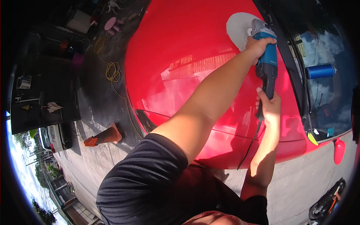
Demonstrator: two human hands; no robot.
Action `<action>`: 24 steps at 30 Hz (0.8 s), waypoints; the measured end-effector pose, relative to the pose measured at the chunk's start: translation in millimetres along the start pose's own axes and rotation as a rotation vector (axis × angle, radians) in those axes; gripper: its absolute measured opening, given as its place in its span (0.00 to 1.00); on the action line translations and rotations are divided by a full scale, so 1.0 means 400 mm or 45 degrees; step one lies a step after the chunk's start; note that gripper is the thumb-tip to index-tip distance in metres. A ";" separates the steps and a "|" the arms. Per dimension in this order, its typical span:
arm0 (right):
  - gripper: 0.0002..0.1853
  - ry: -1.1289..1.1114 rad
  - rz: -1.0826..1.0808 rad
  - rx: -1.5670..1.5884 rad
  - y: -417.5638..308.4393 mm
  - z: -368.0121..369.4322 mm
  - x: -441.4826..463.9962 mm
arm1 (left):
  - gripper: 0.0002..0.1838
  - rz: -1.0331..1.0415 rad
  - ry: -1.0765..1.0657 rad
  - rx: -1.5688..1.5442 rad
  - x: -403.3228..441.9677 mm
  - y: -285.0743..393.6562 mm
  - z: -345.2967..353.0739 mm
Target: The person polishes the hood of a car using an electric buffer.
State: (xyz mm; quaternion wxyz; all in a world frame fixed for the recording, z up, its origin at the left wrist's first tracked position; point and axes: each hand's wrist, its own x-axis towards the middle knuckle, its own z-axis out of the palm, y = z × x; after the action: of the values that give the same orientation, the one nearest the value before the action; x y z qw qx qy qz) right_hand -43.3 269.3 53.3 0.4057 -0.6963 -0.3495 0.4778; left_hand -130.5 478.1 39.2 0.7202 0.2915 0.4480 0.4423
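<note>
A teal and black polisher (267, 56) lies across the upper right of the red car hood (168, 45). Its round white pad (239, 28) faces the painted surface, and I cannot tell whether it is spinning. My left hand (258, 48) is wrapped around the tool's front body, just behind the grey metal head. Farther back, my right hand (269, 107) is closed around the black rear handle. From that handle a dark power cord (252, 144) runs down over the fender. Reflections of sky and a corrugated structure show in the glossy paint.
A blue cylinder (321, 71) rests on the windshield (322, 101) beside the wiper. The red side mirror (339, 152) sticks out at right. An orange cone (103, 137) and a yellow cord (112, 71) lie on the ground. A pink stool (111, 24) stands beyond the hood.
</note>
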 end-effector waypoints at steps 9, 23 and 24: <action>0.13 -0.157 -0.124 -0.017 0.042 0.225 0.024 | 0.43 0.016 -0.040 -0.207 -0.018 0.051 -0.298; 0.21 -0.327 -0.140 -0.414 0.096 0.514 0.052 | 0.34 -0.019 0.010 -0.319 -0.024 0.065 -0.704; 0.22 -0.352 -0.116 -0.433 0.089 0.530 0.043 | 0.34 -0.031 0.044 -0.319 -0.041 0.072 -0.719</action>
State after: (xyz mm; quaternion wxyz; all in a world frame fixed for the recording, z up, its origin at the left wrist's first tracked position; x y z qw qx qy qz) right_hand -235.8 318.2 -30.8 0.2518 -0.6662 -0.5084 0.4840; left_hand -404.4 482.8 -54.1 0.7485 0.1862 0.4049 0.4910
